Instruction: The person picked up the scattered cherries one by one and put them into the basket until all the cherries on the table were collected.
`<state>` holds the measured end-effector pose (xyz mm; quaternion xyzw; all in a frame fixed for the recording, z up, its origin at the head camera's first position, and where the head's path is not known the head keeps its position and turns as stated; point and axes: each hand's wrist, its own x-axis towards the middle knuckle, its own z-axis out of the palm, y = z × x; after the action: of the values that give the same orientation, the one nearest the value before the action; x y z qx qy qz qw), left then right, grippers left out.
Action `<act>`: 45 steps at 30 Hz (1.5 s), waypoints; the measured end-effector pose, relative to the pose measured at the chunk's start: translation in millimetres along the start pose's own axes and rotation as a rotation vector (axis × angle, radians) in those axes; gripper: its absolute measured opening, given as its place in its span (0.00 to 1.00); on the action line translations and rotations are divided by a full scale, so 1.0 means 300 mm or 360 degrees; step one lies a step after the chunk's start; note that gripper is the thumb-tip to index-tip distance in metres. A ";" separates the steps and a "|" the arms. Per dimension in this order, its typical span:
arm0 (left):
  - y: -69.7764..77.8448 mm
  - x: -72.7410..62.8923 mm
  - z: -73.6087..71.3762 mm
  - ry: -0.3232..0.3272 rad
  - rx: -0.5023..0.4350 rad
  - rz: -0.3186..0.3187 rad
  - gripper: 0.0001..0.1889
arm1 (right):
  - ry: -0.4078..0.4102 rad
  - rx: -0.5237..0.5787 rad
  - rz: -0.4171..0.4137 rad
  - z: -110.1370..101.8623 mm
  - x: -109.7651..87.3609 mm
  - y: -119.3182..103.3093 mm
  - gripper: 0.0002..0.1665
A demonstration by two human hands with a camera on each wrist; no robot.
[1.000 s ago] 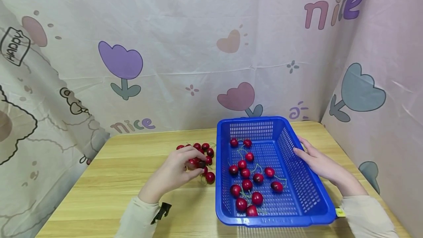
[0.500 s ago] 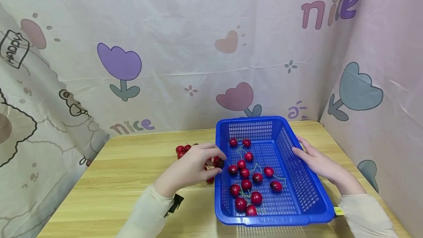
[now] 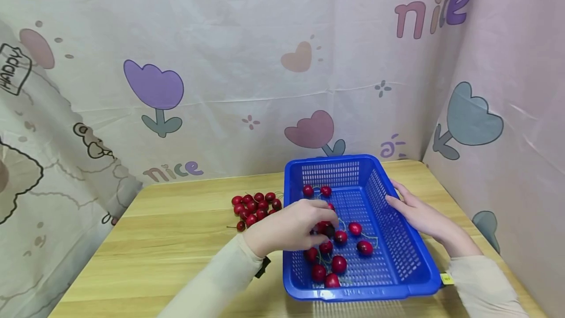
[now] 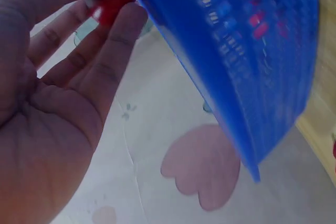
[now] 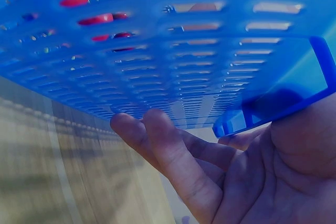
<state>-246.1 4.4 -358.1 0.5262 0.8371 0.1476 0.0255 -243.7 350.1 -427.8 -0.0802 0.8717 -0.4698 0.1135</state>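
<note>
My left hand (image 3: 300, 225) reaches over the left wall of the blue plastic basket (image 3: 366, 291). It pinches a dark red cherry between thumb and fingers; the left wrist view shows this cherry (image 4: 113, 1) at the fingertips. Below and around that hand, several stemmed cherries (image 3: 339, 264) lie on the basket's floor, some hidden by the hand. My right hand (image 3: 415, 212) holds the basket's right side, thumb over the rim. In the right wrist view the fingers (image 5: 178, 166) of this hand sit beneath the slotted basket.
A pile of cherries (image 3: 251, 205) lies on the wooden table (image 3: 176, 239) just left of the basket, partly behind my left forearm. A printed cloth (image 3: 238, 63) hangs behind the table and along its sides. A yellow tag (image 3: 447, 278) shows at the basket's near right corner.
My left hand has carried a cherry rightward from the pile to inside the basket. The right hand keeps its hold on the rim. The head view has shifted slightly.
</note>
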 end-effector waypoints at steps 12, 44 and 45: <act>0.008 -0.023 -0.012 0.0025 -0.0346 0.0017 0.14 | 0.0018 -0.0019 0.0015 0.003 0.000 0.000 0.47; -0.440 -0.402 -0.070 0.0579 -0.0231 -0.0826 0.16 | 0.0008 -0.0017 0.0063 -0.001 -0.002 0.001 0.47; -0.456 -0.404 -0.064 0.0568 -0.0216 -0.0852 0.16 | 0.0006 -0.0010 0.0066 -0.003 -0.001 0.001 0.47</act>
<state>-315.5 -162.6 -390.9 0.2504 0.9252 0.2809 -0.0486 -243.8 351.1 -427.7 -0.0615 0.8750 -0.4647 0.1213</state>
